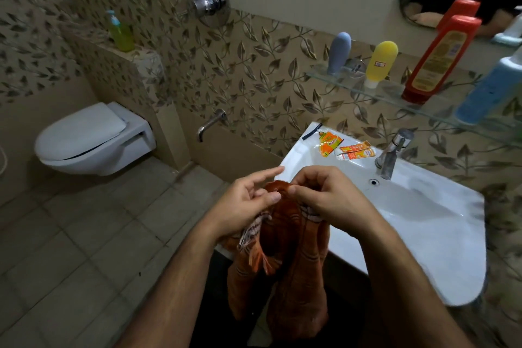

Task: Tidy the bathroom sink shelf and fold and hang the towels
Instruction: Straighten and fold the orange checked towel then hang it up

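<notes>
Both hands are up at the top edge of the orange towel: right hand pinching it tight, left hand seemingly thumb-pinching with fingers loose, hard to tell. It hangs down beside the sink, probably so corners line up for folding.

I see a clear glass wall shelf above the basin, carrying four containers in a row: a grey-blue squeeze tube standing on its cap, a yellow squeeze bottle also cap-down, a tall red bottle with a yellow label, and a light blue plastic bottle at the right end. Below it, the white ceramic basin has on its back ledge an orange sachet and, just beside it, an orange-and-white tube, left of the chrome tap.
</notes>
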`<state>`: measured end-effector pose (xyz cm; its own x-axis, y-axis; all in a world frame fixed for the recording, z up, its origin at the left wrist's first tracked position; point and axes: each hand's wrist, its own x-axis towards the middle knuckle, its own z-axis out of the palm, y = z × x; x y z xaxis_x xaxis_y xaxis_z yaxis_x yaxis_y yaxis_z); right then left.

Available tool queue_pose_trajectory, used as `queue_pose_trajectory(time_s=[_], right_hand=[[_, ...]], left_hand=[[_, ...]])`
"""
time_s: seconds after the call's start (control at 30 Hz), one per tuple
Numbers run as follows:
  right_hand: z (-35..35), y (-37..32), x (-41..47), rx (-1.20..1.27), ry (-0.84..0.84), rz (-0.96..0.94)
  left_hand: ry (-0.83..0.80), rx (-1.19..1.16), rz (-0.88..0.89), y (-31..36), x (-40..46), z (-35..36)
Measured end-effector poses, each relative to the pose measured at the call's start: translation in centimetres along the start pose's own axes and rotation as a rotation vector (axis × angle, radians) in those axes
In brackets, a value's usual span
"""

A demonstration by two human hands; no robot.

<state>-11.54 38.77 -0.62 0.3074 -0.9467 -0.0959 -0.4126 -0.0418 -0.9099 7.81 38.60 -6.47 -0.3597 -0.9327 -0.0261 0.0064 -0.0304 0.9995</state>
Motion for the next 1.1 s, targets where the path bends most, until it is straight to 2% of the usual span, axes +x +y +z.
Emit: queue_pose_trajectory(time_s=[0.07, 0.23, 0.4, 0.47, 0.57, 0.67, 0.77, 0.9, 0.97, 1.1], right_hand=[[0.4, 0.0, 0.1, -0.035, -0.017, -0.016], [-0.3, 0.2, -0.4, -0.051, -0.015, 0.053], [-1.6, 0.6, -1.1, 0.052, -0.055, 0.104], [-1.4, 0.7, -0.8, 0.059, -0.007, 0.095], [-0.5, 0.7, 0.1, -0.004, 0.075, 0.062], [0.8, 0.3, 0.7, -0.043, 0.018, 0.038], [1.5, 0.1, 0.9, -0.045, -0.006, 0.019], [0.9, 0.4, 0.8, -0.017, -0.027, 0.078], [0.4, 0.4, 0.5, -0.005, -0.05, 0.12], [-1.1, -0.3, -0.6, 0.029, -0.043, 0.144]], left_hand=[[-0.008, 0.033, 0.027, 0.4, 0.2, 0.9], [0.284, 0.172, -0.031, 0.1, 0.7, -0.5], [0.388, 0.206, -0.112, -0.5, 1.1, -1.3], [0.356, 0.166, -0.094, -0.3, 1.1, -0.9], [0.179, 0.037, -0.072, 0.1, 0.4, -0.9], [0.014, -0.039, -0.022, 0.6, -0.1, -0.6], [-0.025, -0.059, -0.015, 0.9, 0.1, 0.0], [0.052, 0.102, -0.022, 0.3, 0.6, -0.5], [0.185, 0.236, -0.008, -0.3, 1.1, -1.1], [0.394, 0.172, -0.004, -0.4, 1.8, -2.4]])
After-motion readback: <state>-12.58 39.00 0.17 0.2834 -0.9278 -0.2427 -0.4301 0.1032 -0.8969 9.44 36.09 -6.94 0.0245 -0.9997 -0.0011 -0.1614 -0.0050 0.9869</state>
